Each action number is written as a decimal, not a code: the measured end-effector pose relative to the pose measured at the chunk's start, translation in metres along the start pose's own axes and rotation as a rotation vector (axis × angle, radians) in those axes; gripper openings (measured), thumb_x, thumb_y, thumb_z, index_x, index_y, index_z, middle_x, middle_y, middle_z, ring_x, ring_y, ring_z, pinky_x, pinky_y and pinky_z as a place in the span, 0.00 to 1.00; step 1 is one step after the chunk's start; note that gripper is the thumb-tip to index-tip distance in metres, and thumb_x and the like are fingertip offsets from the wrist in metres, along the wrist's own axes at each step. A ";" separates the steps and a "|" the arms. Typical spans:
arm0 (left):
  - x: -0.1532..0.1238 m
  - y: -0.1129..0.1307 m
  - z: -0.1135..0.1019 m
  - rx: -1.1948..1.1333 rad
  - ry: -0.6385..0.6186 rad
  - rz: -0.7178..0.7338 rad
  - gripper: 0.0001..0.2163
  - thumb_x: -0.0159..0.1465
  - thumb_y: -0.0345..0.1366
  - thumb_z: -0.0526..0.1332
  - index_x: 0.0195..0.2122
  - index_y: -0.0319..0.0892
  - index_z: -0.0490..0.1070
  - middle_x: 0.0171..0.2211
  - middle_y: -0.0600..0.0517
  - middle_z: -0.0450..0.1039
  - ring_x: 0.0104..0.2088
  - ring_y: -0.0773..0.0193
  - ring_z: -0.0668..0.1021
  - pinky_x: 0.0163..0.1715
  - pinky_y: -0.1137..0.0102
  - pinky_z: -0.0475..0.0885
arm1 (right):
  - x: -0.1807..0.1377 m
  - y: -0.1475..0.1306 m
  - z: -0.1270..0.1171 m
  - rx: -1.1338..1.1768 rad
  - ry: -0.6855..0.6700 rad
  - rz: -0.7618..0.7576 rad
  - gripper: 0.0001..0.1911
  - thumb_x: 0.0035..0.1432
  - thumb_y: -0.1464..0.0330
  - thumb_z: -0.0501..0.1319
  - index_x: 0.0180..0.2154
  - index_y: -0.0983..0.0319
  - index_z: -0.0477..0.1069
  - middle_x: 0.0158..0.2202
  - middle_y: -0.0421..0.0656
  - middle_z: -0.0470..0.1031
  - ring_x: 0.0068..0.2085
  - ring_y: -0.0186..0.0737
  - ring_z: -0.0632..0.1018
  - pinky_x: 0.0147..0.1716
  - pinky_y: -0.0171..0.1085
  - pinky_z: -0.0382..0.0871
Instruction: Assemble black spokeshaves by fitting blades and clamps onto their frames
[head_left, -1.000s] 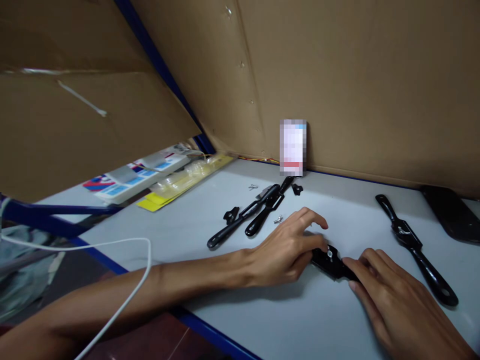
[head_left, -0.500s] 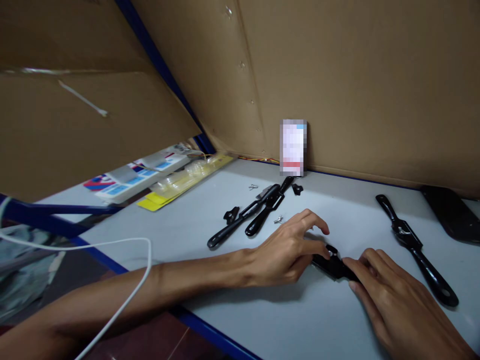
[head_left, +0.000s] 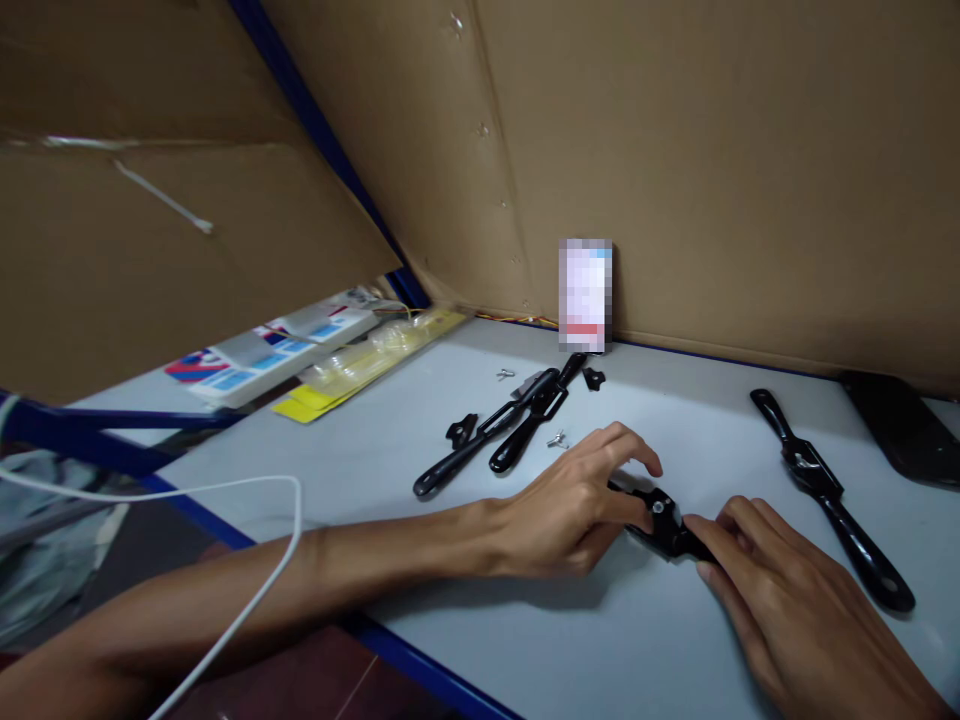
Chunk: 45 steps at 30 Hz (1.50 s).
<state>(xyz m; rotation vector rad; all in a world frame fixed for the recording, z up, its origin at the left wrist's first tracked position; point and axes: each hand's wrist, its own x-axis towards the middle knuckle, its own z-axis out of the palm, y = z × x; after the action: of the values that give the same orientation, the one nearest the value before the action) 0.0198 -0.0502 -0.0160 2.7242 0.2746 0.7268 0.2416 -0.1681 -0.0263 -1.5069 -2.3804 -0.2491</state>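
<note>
On the pale table, two black handled tools lie crossed at the left; nearer, the left hand pinches a black part, whose other end the right hand presses flat, fingers together.

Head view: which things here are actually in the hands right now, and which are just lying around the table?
In hand:
- black tool with a silver screw, flat on the table
- left hand on one end
- right hand on the other

Lying about:
- finished black tool at right
- two black handles
- loose wing screws
- yellow packets
- white cable
</note>
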 end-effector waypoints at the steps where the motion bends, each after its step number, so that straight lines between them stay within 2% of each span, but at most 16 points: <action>1: 0.000 -0.001 0.000 0.016 0.024 -0.026 0.14 0.61 0.20 0.57 0.37 0.42 0.80 0.50 0.44 0.70 0.48 0.55 0.72 0.46 0.58 0.74 | 0.000 0.000 0.000 0.004 -0.007 0.002 0.21 0.60 0.78 0.50 0.47 0.63 0.77 0.36 0.49 0.75 0.36 0.45 0.80 0.31 0.41 0.79; 5: 0.000 -0.003 0.001 0.026 0.050 -0.084 0.17 0.59 0.19 0.55 0.42 0.41 0.79 0.50 0.44 0.70 0.48 0.56 0.72 0.47 0.58 0.74 | -0.001 0.000 0.002 0.010 -0.014 0.012 0.20 0.62 0.77 0.49 0.48 0.63 0.76 0.36 0.49 0.75 0.35 0.44 0.79 0.30 0.40 0.78; 9: 0.001 -0.002 0.001 -0.018 0.005 -0.005 0.22 0.59 0.18 0.55 0.49 0.42 0.78 0.50 0.43 0.69 0.48 0.56 0.72 0.47 0.59 0.75 | -0.001 -0.001 0.001 0.000 -0.010 0.003 0.20 0.62 0.77 0.49 0.47 0.63 0.77 0.36 0.49 0.75 0.35 0.44 0.79 0.31 0.41 0.78; 12: 0.001 0.000 0.001 -0.037 -0.013 0.022 0.21 0.59 0.18 0.55 0.47 0.42 0.78 0.51 0.43 0.69 0.49 0.56 0.71 0.47 0.59 0.75 | -0.001 0.000 0.000 -0.002 -0.006 -0.006 0.20 0.62 0.77 0.49 0.48 0.63 0.77 0.36 0.50 0.75 0.36 0.44 0.79 0.31 0.40 0.78; 16: 0.001 0.000 0.001 -0.014 0.036 0.002 0.17 0.60 0.19 0.55 0.41 0.42 0.79 0.50 0.44 0.69 0.48 0.56 0.72 0.45 0.60 0.74 | -0.001 0.000 0.000 0.012 -0.021 0.010 0.20 0.63 0.77 0.49 0.47 0.62 0.77 0.37 0.49 0.75 0.36 0.44 0.79 0.32 0.40 0.78; 21: 0.001 -0.001 0.002 0.033 0.092 -0.064 0.16 0.61 0.20 0.53 0.43 0.38 0.77 0.45 0.43 0.73 0.43 0.57 0.72 0.42 0.61 0.72 | -0.002 0.000 0.001 0.013 -0.021 0.016 0.21 0.61 0.78 0.49 0.48 0.62 0.76 0.36 0.48 0.75 0.36 0.43 0.79 0.31 0.38 0.76; 26: 0.000 -0.005 0.003 0.038 0.035 -0.098 0.14 0.63 0.22 0.54 0.40 0.39 0.77 0.38 0.47 0.77 0.41 0.58 0.73 0.44 0.62 0.71 | -0.002 -0.001 0.002 -0.004 0.032 0.005 0.21 0.60 0.79 0.50 0.48 0.64 0.76 0.36 0.49 0.75 0.36 0.44 0.79 0.31 0.40 0.77; 29: 0.000 -0.004 0.003 0.022 0.048 -0.111 0.13 0.64 0.22 0.53 0.37 0.40 0.77 0.36 0.49 0.78 0.40 0.58 0.73 0.43 0.62 0.71 | -0.001 -0.002 0.002 0.006 0.035 -0.001 0.20 0.59 0.79 0.50 0.47 0.64 0.76 0.36 0.48 0.75 0.35 0.44 0.79 0.31 0.40 0.77; 34: 0.000 -0.003 0.002 0.059 0.023 -0.133 0.15 0.63 0.23 0.52 0.43 0.37 0.77 0.35 0.47 0.78 0.38 0.58 0.72 0.41 0.61 0.72 | -0.002 -0.003 0.004 -0.026 0.057 0.015 0.22 0.58 0.80 0.50 0.47 0.64 0.77 0.36 0.49 0.76 0.36 0.44 0.79 0.32 0.41 0.77; 38: 0.000 -0.005 0.001 0.059 -0.044 -0.155 0.14 0.63 0.24 0.52 0.38 0.40 0.78 0.34 0.48 0.78 0.37 0.59 0.73 0.39 0.63 0.72 | 0.000 -0.003 0.002 -0.050 0.075 -0.003 0.22 0.59 0.80 0.49 0.47 0.64 0.78 0.36 0.49 0.76 0.35 0.44 0.80 0.30 0.41 0.78; 45: -0.001 -0.005 0.001 0.049 -0.040 -0.131 0.14 0.64 0.24 0.52 0.36 0.39 0.77 0.33 0.48 0.78 0.35 0.60 0.73 0.37 0.64 0.73 | 0.002 -0.001 -0.001 -0.082 0.088 -0.030 0.24 0.57 0.81 0.50 0.47 0.65 0.79 0.34 0.49 0.77 0.34 0.44 0.81 0.29 0.41 0.79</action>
<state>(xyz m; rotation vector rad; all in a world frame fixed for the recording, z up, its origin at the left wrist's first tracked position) 0.0189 -0.0458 -0.0195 2.7319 0.4624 0.6373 0.2397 -0.1676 -0.0251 -1.4649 -2.3504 -0.4162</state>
